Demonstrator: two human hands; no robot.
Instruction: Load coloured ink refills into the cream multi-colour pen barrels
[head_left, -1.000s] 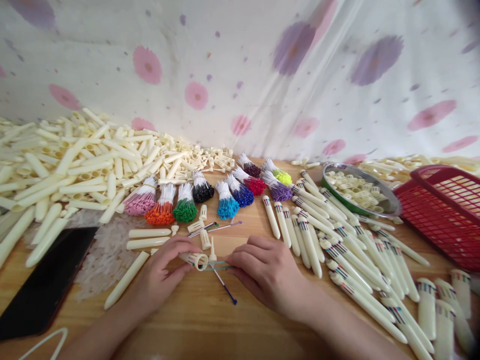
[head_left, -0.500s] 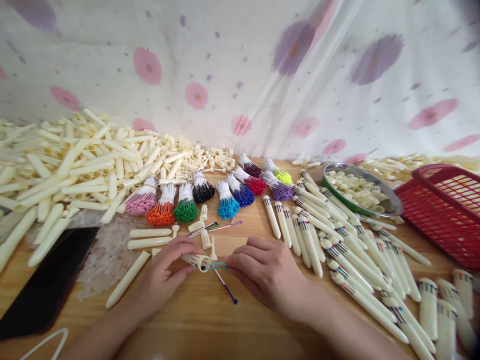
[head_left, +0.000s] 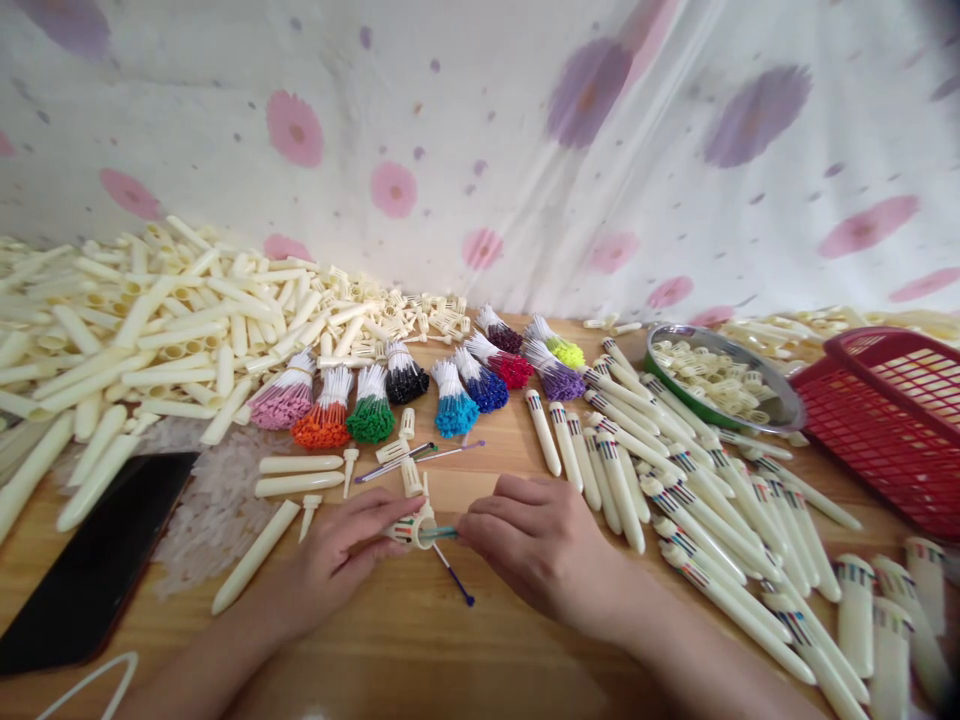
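Cream pen core (head_left: 409, 529) is sitting at the centre front of the bench (head_left: 450, 650), close over the wood, between the two hands.

- Left hand (head_left: 337, 560) is gripping the core. Its thumb and forefinger are clamped on the body, and the open end is facing right.
- Right hand (head_left: 536, 545) is pinching a teal refill (head_left: 439, 534) with the fingers closed on it. The refill's far end is meeting the core's open end; depth of entry cannot be read.
- Blue-tipped refill (head_left: 454, 580) is lying loose on the wood just below the core, slanting down to the right.
- Refill bundles (head_left: 371, 410) in pink, orange, green, black, blue, red, purple and yellow-green are fanning out behind the hands.
- Cream barrels (head_left: 150, 320) are heaping up at far left.
- Assembled pens (head_left: 675, 500) are lying in rows just right of the right hand.
- Metal bowl (head_left: 784, 405) is holding small cream parts beyond the pens, with a red basket (head_left: 885, 420) beside it.
- Black phone (head_left: 97, 560) is lying flat at the left edge.
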